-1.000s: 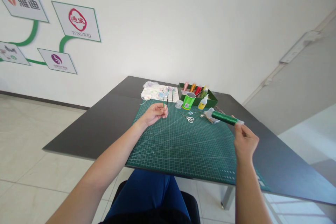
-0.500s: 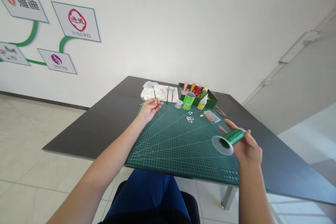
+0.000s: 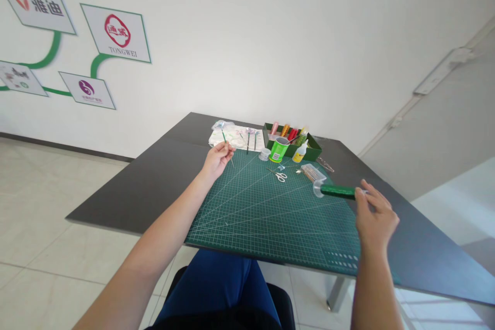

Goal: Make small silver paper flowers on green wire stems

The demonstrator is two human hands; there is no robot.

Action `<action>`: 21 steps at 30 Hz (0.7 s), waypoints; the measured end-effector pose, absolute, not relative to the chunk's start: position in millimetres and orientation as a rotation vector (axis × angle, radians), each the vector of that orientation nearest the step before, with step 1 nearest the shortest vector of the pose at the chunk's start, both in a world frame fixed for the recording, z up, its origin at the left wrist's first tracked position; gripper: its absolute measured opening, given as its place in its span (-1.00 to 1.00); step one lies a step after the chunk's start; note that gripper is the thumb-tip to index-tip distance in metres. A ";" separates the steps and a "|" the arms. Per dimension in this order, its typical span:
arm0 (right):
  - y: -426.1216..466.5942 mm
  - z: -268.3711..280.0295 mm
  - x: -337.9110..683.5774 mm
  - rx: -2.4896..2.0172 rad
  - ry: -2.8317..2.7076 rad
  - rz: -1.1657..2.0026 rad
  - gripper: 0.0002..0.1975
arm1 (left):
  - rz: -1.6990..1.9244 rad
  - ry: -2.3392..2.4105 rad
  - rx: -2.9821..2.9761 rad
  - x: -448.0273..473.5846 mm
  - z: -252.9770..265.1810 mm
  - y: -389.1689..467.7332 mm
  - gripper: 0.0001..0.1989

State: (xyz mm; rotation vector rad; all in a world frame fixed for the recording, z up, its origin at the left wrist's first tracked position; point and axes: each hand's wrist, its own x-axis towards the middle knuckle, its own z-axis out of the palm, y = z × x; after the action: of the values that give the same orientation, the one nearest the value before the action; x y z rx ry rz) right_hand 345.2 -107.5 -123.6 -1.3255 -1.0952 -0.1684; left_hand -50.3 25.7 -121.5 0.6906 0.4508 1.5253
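My left hand (image 3: 217,162) is closed in a pinch around a thin stem (image 3: 224,135), held upright over the mat's far left part. The stem's upper stretch is green, with a small pale bluish piece at its top; a bare thin end shows below my fingers. On the right, my right hand (image 3: 376,216) grips one end of a spool of shiny green thread (image 3: 337,191). The spool lies level in the air, its clear round flange pointing left. No thread between spool and stem can be made out.
A green cutting mat (image 3: 266,211) covers the black table (image 3: 154,180). White-handled scissors (image 3: 280,177), a clear case (image 3: 313,172), a glue bottle (image 3: 300,152), a green can (image 3: 278,150) and a small clear spool (image 3: 264,154) stand near a green box (image 3: 315,151) of coloured spools. Finished-looking stems (image 3: 248,142) lie on white cloth (image 3: 232,139).
The green spool has swung from tilted toward me to level, its free flange now pointing left. My right hand has turned over and its fingers closed on the spool's end. My left hand barely moved.
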 end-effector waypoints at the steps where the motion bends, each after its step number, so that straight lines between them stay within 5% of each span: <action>1: -109.6 -122.4 349.1 -1.342 -1.156 -0.154 -0.72 | 1.550 0.471 0.677 -51.6 -121.6 27.3 -0.85; 9: -113.0 -114.2 338.1 -0.905 -0.804 0.894 -0.80 | 1.509 0.628 0.733 -48.1 -131.6 32.1 -0.91; 13: -112.2 -107.4 313.0 -0.749 -0.782 0.962 -0.75 | 1.432 0.675 0.811 -43.2 -138.5 30.7 -0.93; 16: -110.2 -102.1 297.9 -0.762 -0.825 0.779 -0.73 | 1.423 0.702 0.834 -43.0 -140.6 31.2 -0.96; 21: -113.1 -97.0 311.6 -1.303 -1.148 -0.258 -0.70 | 1.488 0.720 0.808 -49.7 -138.5 36.3 -0.95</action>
State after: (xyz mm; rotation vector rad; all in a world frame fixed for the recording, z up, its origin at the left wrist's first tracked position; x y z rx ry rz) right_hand 311.6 -113.1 -97.0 -1.3035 -1.1478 -0.2580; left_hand -49.7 36.3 -138.5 0.8077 0.7205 1.4878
